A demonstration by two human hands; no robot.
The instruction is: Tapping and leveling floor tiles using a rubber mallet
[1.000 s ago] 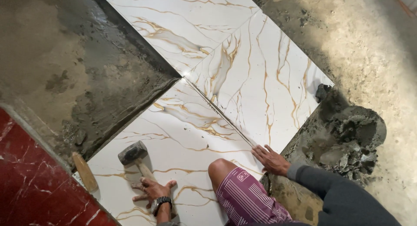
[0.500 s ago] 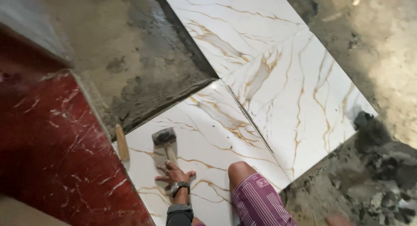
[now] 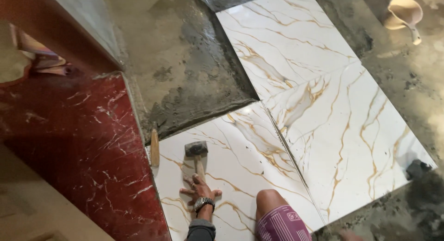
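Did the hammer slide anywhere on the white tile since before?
No. The mallet lies on the same white tile, its head close to the wooden handle at the tile's edge, under the left hand. Only the camera shifted.

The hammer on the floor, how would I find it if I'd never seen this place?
Start at the big white floor tile with gold veins beside the dark red marble slab. The mallet lies on that tile near its top left corner, just above the left hand, whose fingers reach its wooden handle. Its blocky dark grey head sets it apart from the plain wooden stick at the tile's edge.
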